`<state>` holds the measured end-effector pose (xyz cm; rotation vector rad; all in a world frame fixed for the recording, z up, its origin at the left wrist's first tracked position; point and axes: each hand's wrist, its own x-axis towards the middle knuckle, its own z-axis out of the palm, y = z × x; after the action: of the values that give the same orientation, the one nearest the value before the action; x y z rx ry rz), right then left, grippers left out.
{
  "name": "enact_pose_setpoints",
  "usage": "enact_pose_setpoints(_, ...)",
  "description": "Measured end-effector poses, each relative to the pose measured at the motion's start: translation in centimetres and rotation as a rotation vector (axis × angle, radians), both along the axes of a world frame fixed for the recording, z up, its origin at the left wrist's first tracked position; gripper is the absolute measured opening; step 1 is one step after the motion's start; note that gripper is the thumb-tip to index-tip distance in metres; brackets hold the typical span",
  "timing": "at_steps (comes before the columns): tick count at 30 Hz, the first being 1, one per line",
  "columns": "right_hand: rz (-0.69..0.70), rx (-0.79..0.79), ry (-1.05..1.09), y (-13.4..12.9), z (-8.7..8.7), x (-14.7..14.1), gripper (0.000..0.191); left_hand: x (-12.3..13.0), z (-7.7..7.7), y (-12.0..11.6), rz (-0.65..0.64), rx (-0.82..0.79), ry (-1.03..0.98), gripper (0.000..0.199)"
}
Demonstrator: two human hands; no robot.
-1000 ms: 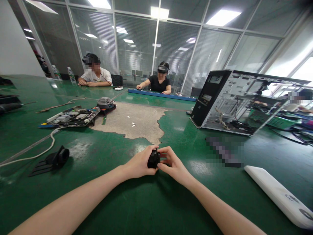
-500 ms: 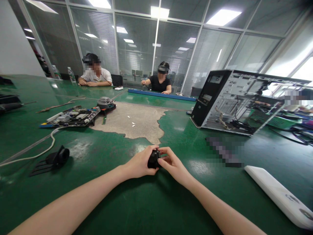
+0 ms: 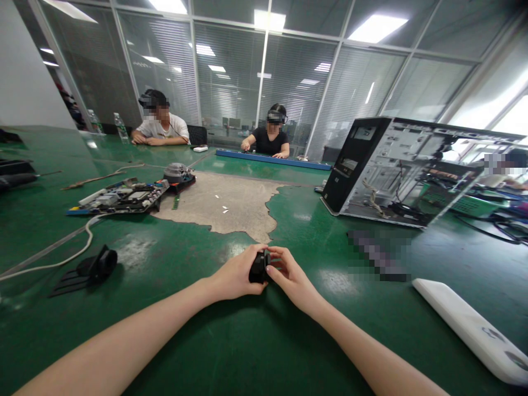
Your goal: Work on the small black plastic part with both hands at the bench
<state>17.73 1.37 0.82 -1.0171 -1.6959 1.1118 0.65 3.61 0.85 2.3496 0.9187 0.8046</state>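
At the middle front of the green table, my left hand (image 3: 239,276) wraps around a small black block-like part (image 3: 258,268), thumb on the near side and fingers over the far side. Its exact kind I cannot make out. My right hand (image 3: 292,279) is curled at the part's right side, with the thumb and fingertips against it. The inner fingers and the part's far side are partly hidden. To the left lies a black plastic piece (image 3: 95,267) with a round end and thin prongs.
A circuit board (image 3: 124,197) and a round cooler (image 3: 179,173) lie left, near a pale cable (image 3: 88,234). An open computer case (image 3: 350,165) stands right. Nearer are a blurred-out flat object (image 3: 377,256) and a white slab (image 3: 466,324). Two people sit across the table.
Both my hands and the black part stay almost in place; my right fingers shift slightly. Across the table, one person's raised hand has come down toward the blue bar.
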Motion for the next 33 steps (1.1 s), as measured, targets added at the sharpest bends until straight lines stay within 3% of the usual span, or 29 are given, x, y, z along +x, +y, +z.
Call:
enact_pose_setpoints(8, 0.024, 0.087, 0.023, -0.29, 0.37, 0.1, 0.027, -0.04, -0.18, 0.05, 0.001, -0.005, 0.001, 0.07)
enact_pose_setpoints(12, 0.025, 0.043, 0.022, -0.04, 0.22, 0.15, 0.018, 0.01, -0.19, 0.03, 0.014, 0.0, -0.003, 0.069)
enact_pose_setpoints(23, 0.037, 0.074, -0.045, -0.38, 0.36, 0.07, 0.031, -0.13, -0.22, 0.08, -0.004, 0.017, 0.006, 0.071)
enact_pose_setpoints(29, 0.018, 0.023, 0.001, 0.03, 0.08, 0.17, 0.017, -0.05, -0.15, 0.02, 0.012, 0.018, 0.017, 0.069)
enact_pose_setpoints(33, 0.009, 0.014, -0.007, 0.22, -0.2, 0.13, 0.023, -0.03, -0.07, 0.0, 0.012, 0.013, 0.023, 0.068)
